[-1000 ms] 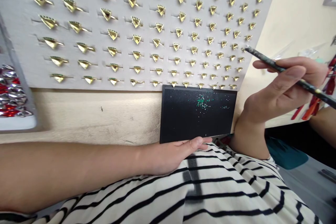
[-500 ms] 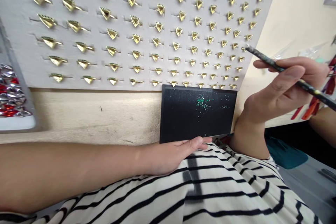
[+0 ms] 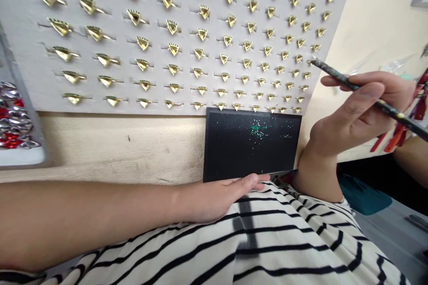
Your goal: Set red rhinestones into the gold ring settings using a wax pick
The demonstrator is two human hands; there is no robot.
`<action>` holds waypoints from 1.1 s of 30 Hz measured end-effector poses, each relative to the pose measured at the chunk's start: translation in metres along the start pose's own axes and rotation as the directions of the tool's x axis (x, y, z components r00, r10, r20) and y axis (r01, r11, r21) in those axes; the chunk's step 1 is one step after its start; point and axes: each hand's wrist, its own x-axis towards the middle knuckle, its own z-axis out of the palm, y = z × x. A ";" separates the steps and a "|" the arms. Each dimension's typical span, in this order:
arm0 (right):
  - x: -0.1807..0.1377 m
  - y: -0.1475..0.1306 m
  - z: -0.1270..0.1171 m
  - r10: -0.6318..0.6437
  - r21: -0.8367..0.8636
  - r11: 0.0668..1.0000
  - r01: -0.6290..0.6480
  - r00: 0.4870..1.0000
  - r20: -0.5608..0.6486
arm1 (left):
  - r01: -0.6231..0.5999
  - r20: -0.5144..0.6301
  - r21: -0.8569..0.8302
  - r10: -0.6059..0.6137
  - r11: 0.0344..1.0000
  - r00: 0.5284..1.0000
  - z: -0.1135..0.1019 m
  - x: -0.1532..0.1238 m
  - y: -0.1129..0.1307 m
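"What's your right hand (image 3: 359, 113) doing?"

"Pinching a slim dark speckled brush (image 3: 377, 100), which slants up-left, its tip just beside a small gold triangular ring (image 3: 307, 63) on the white slotted board (image 3: 157, 58)."

"And your left hand (image 3: 214, 202)?"

"Lying open against a flat black pad (image 3: 250, 142)."

Green specks (image 3: 257, 129) on the black pad (image 3: 234, 156) too small to tell; stone tray (image 3: 13, 118) cut off at left

Gold triangular settings (image 3: 173, 49), black pad (image 3: 227, 156) flecked green, cream shirt (image 3: 284, 240) with black stripes, dark mottled brush (image 3: 404, 121)
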 end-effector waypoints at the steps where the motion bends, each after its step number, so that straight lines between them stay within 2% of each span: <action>1: 0.000 0.000 0.000 0.006 -0.002 1.000 -0.006 1.000 0.002 | 0.002 -0.001 -0.001 -0.002 1.000 1.000 0.000 0.000 -0.001; 6: 0.001 -0.001 -0.002 -0.005 -0.026 1.000 0.006 0.999 0.035 | 0.005 0.000 0.009 -0.005 1.000 1.000 0.000 0.001 -0.001; 15: 0.000 0.000 -0.003 -0.032 -0.029 0.999 0.032 0.999 0.000 | -0.015 0.057 0.010 0.015 1.000 0.998 -0.003 -0.002 0.004; 22: 0.000 -0.001 -0.004 -0.084 -0.085 0.993 0.085 0.996 0.007 | -0.003 0.010 0.011 0.003 1.000 1.000 -0.001 0.001 -0.001; 33: -0.004 -0.004 -0.006 -0.057 -0.159 0.986 0.056 0.998 -0.001 | 0.004 -0.008 -0.013 -0.004 1.000 1.000 0.001 0.001 -0.002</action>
